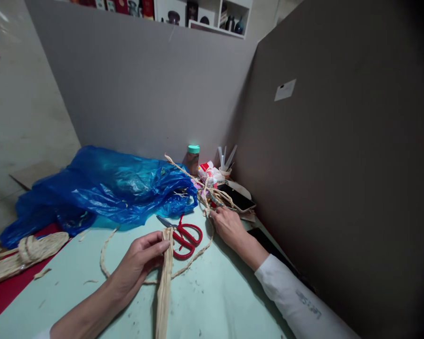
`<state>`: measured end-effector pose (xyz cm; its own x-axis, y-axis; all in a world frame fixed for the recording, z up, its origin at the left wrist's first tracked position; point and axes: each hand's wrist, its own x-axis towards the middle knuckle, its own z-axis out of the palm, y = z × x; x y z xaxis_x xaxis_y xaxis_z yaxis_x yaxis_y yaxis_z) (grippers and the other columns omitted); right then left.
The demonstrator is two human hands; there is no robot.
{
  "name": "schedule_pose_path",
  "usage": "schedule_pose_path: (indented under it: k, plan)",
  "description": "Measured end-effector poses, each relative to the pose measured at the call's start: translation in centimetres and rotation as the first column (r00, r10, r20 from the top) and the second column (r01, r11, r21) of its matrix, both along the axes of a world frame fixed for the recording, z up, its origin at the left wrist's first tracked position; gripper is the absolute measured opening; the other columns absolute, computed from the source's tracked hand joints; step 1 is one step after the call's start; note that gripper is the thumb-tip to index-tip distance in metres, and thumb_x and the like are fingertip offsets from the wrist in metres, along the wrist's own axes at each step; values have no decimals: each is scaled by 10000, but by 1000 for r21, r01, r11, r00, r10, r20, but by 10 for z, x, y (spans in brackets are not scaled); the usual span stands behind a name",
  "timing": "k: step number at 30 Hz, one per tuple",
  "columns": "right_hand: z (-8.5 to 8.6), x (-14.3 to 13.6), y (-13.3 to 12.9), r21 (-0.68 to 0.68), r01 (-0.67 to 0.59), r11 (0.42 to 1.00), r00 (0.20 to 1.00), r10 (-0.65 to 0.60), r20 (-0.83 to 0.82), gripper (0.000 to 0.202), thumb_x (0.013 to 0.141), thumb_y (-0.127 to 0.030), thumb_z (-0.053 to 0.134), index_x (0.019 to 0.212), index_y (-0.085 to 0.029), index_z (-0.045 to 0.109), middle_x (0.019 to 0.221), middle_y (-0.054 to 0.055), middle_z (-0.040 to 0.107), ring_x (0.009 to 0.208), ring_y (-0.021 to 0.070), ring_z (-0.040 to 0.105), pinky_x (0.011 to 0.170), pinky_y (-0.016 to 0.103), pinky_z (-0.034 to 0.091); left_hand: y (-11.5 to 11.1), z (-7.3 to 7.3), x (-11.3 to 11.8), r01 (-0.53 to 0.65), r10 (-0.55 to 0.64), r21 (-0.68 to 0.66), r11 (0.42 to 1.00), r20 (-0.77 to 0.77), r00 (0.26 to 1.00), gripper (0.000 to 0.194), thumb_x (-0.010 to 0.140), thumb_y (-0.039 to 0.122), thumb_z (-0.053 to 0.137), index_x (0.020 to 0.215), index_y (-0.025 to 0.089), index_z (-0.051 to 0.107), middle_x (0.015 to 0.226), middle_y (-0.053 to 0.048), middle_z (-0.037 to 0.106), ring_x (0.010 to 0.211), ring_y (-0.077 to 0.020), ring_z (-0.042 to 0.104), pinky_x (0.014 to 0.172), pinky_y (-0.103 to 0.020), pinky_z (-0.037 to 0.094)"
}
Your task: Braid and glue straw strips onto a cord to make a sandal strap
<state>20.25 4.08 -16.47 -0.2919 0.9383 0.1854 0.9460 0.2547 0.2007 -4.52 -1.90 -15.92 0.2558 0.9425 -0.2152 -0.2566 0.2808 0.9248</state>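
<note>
My left hand [144,256] pinches the upper end of a flat, pale straw-like strip [165,287], which hangs down toward the bottom edge of the view. Just behind it, red-handled scissors [189,239] lie on the pale green tabletop [212,301], their blades partly covered by the strip's end. A thin braided cord [198,254] curves round them and passes behind the strip. At the right, my right hand [229,225] has its fingers closed at a knotted part of the braided cord, near the heap at the back; its fingertips are partly hidden.
A blue plastic bag [120,181] covers the back left. A tied straw bundle [38,249] lies at the left on red cloth. Along the back stand a green-lidded jar [193,160] and a cup of white sticks [226,165], near a phone [236,197]. Grey partitions [155,84] enclose the table.
</note>
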Motion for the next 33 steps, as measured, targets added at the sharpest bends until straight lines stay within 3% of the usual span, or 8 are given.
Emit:
schedule_pose_path:
  k: [5,11,17,20,22,26,28,33]
  plan:
    - [-3,0,0,63,24,998,998,-20,-67,230,920,-111,468,1043,-143,660,983,155,668,917,252,617,716,314,467,2,-3,1,-31,30,-18,999,-20,999,378,648,371,836,948,158,749,822,-64,729,739,-197,653,682,-262,503]
    - [9,-5,-14,246,-105,964,972,151,-178,182,851,-88,489,923,-139,648,905,123,657,869,247,583,781,339,464,1,-1,3,-31,31,-27,999,-9,999,384,630,364,847,934,154,745,848,-73,741,780,-220,686,695,-264,524]
    - [70,17,-37,500,101,860,877,160,-453,220,941,-163,368,985,-146,584,901,102,648,783,183,585,728,283,470,-2,3,4,-11,15,-71,997,52,999,352,620,323,854,899,144,734,789,-62,727,716,-186,669,684,-246,523]
    - [110,40,-38,613,324,721,673,280,-685,185,958,-316,462,899,-186,579,783,33,637,672,153,584,652,258,457,-2,3,3,27,-17,-104,994,97,995,326,646,288,844,908,136,723,761,-41,701,646,-132,627,616,-193,497]
    - [135,55,-27,646,421,636,591,348,-727,203,936,-372,515,862,-196,582,749,17,630,647,156,583,628,265,443,-1,1,2,28,-11,-124,992,137,991,302,671,262,831,923,143,714,768,-31,684,622,-109,608,576,-173,478]
    - [172,84,26,675,510,533,625,309,-717,227,967,-365,443,913,-184,568,777,48,651,675,182,609,665,298,444,1,-1,2,-10,37,-169,985,155,987,269,655,210,822,889,158,701,680,-16,634,607,-137,625,589,-212,510]
    - [182,95,61,637,517,572,685,170,-709,228,985,-320,401,958,-165,567,821,79,669,724,197,626,721,315,444,0,1,6,-40,67,-197,980,135,989,296,617,215,832,878,169,700,641,-15,623,583,-163,632,583,-247,525]
    - [184,106,136,579,473,664,726,79,-683,191,967,-263,459,1003,-133,595,880,121,690,761,214,631,689,298,410,-1,6,17,-33,66,-222,975,144,987,353,549,303,865,847,181,721,697,-69,687,726,-290,696,655,-347,551]
